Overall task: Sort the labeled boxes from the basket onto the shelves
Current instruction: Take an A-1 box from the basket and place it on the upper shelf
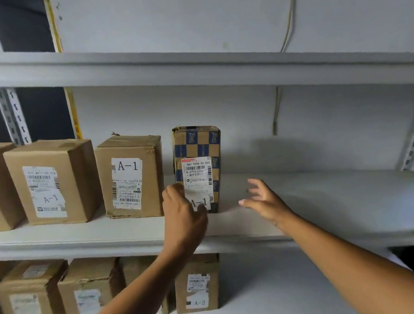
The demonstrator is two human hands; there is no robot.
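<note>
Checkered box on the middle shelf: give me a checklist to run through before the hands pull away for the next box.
1. Checkered box stands upright on the middle shelf: ok.
2. Its label reads A-1, matching the neighbouring brown box: ok.
3. Label faces outward: ok.
4. Left hand clear of the box: not ok, it lies against the front.
5. Right hand is free, fingers spread: ok.
6. Room remains on the shelf to the right: ok.

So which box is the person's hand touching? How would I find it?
Look at the middle shelf, where a row of boxes marked A-1 stands. The blue-checkered box is last on the right, with the left hand at its front. Its neighbours, like the plain brown box, have no blue squares.
</note>
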